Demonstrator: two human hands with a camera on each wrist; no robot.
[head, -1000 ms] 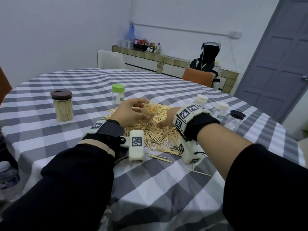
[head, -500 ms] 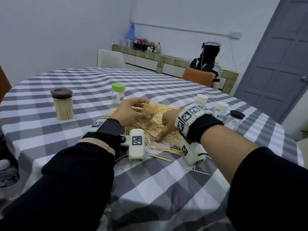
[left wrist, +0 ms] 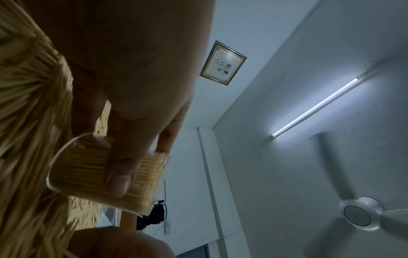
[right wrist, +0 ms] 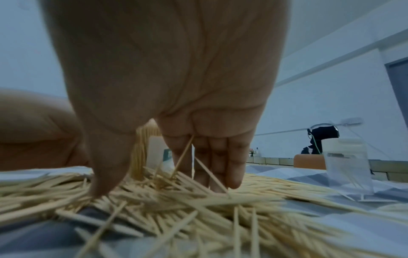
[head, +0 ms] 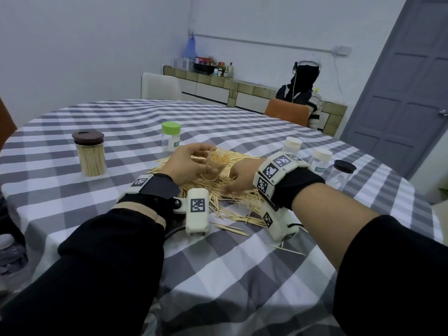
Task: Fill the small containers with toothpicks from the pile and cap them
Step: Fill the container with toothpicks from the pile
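The left hand [head: 186, 163] is gripping the clear, nearly full plastic container [head: 216, 163]; the right hand's [head: 242, 177] straight fingers [right wrist: 217, 165] are raking the tan toothpick pile [head: 232, 200], and must pinch next.

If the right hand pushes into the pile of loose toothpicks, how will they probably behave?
The toothpick pile will probably scatter rather than move as one: its sticks lie crossed and loose. Each stick looks stiff and light; several stand up against the right hand's fingers. Strays already on the tablecloth suggest that they slide easily.
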